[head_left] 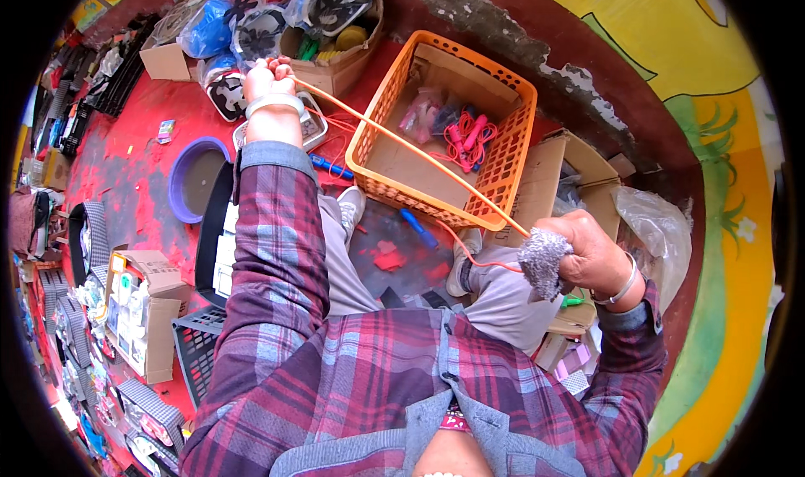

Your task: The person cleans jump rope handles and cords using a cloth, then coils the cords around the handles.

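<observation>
Plaid shirt (360, 368) of soft cloth, closest. Beyond, smooth orange rope (407, 144), stretched straight above a holed plastic basket (520, 141): clamped in the left hand (270, 83), gripped through nubbly grey cloth (543, 263) in the right hand (584, 246).

cord (411, 147) over basket (478, 56) — basin (194, 180) left, carton (538, 180) right

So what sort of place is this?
Perhaps a market stall or stockroom, judging by the bagged goods, the cardboard boxes and the orange basket holding pink-handled cords.
</observation>
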### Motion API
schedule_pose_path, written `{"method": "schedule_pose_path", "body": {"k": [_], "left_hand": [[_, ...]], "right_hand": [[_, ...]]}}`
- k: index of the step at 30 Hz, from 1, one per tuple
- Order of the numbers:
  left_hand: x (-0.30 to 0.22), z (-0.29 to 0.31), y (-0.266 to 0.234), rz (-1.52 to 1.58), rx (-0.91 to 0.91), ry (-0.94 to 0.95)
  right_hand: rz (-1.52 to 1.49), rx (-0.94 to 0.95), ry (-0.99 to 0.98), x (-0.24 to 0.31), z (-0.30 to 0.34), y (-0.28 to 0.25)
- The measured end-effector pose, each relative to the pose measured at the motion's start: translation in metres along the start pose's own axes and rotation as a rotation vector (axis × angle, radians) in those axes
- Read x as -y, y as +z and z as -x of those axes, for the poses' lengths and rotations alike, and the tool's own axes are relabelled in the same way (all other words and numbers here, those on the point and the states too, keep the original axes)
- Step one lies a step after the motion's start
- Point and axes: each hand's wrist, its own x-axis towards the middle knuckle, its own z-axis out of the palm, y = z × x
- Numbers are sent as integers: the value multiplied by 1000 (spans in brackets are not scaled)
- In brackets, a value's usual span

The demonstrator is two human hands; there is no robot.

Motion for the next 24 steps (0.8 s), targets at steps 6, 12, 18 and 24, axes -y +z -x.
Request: {"method": "schedule_pose_path", "body": {"k": [6,12,18,24], "left_hand": [[-18,-14,-15,76,-11,-35],[-15,-28,-25,190,6,18],[29,-2,-18,-162,10,-120],[62,44,-7,-467,-100,-100]], "right_hand": [[-115,-30,-110,17,21,-11],[-709,-316,-212,13,8,-3],[-1038,-376,-448,2,-49,3],[-1340,-256,-488,-28,-99,17]]}}
